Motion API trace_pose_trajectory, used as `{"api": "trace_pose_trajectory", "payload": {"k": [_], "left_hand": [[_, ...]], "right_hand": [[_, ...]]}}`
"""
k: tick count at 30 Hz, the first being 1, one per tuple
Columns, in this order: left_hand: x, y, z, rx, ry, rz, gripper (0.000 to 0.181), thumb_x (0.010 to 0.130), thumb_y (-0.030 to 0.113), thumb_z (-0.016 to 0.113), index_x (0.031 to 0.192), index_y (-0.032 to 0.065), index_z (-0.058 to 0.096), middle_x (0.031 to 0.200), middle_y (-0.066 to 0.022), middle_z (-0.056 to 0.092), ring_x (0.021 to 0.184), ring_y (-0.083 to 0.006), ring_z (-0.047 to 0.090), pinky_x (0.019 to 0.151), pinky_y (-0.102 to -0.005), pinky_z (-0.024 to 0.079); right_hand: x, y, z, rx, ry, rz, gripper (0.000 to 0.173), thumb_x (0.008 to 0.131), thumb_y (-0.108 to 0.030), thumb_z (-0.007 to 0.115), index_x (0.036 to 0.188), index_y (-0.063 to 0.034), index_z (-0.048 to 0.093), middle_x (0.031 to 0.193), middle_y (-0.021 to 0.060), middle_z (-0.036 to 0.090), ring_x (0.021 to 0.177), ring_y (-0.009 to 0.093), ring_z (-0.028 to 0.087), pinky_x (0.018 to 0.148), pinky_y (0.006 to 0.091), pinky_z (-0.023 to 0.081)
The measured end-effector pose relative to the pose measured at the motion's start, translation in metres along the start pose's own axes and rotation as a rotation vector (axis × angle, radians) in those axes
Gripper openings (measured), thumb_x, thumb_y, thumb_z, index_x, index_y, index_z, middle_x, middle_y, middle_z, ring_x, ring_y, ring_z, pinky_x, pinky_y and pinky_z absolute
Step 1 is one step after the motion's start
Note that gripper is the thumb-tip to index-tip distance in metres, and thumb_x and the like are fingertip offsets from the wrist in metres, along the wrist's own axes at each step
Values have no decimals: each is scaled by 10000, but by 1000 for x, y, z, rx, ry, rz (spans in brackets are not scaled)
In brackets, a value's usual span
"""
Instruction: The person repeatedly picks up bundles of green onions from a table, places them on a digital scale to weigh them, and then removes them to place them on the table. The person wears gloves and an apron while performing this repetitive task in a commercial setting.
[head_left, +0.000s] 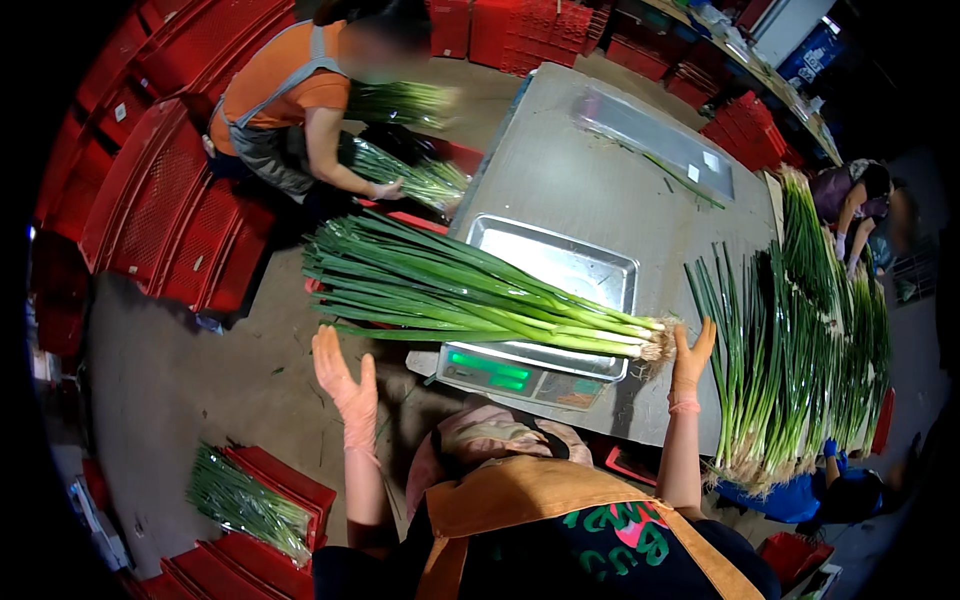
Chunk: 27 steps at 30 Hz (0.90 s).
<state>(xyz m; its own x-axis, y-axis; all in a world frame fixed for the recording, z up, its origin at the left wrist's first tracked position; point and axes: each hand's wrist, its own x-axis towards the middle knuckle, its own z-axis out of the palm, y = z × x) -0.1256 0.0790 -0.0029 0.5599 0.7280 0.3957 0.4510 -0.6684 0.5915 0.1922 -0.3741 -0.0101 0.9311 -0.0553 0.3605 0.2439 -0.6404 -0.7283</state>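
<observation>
A large bunch of green onions (487, 296) lies across the metal pan of a digital scale (555, 255), roots to the right and leaves reaching past the table's left edge. The scale's green display is lit. My left hand (349, 382), in a pale orange glove, is raised with fingers apart just below the leaf ends, holding nothing. Gloved the same way, my right hand (690, 356) is beside the roots, fingers spread; whether it touches them I cannot tell. More green onions (757, 360) are heaped to the right.
On the table (652, 247) lies clear plastic packaging (652, 139) with loose leaves nearby. A person in orange (277, 97) handles wrapped green onions (412, 172) at the upper left. Other people are at the right. Red crates (172, 217) stand around; one at lower left holds wrapped onions (244, 502).
</observation>
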Motion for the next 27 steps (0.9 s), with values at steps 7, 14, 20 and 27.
{"api": "trace_pose_trajectory", "payload": {"k": [7,14,20,27], "left_hand": [[9,22,11,-87,-68,52,665,824,110,646,1437,-8,419,1517,-183,382,1407,-396,316,1162,-494,239],[7,29,13,-79,-138,103,651,814,91,647,1424,-8,441,1515,-193,384,1402,-396,324,1161,-492,250],[-4,23,6,-73,-145,35,635,818,85,643,1416,-10,456,1520,-192,380,1411,-388,316,1172,-484,238],[-7,11,10,-72,-137,29,622,825,93,644,1414,1,465,1514,-191,388,1407,-386,322,1165,-484,249]], "right_hand": [[14,-88,47,-400,-817,-380,634,744,-460,760,1264,-117,642,1020,95,675,999,261,615,1165,543,191],[21,-110,40,-299,-662,-566,345,681,-324,806,863,-47,709,782,114,646,773,315,605,742,432,472],[30,-111,0,-190,-363,-461,271,699,-249,818,876,-82,700,761,95,656,670,290,624,625,404,482],[38,6,-48,-164,-219,210,379,811,-291,776,1033,2,684,822,103,688,707,162,602,678,323,488]]}}
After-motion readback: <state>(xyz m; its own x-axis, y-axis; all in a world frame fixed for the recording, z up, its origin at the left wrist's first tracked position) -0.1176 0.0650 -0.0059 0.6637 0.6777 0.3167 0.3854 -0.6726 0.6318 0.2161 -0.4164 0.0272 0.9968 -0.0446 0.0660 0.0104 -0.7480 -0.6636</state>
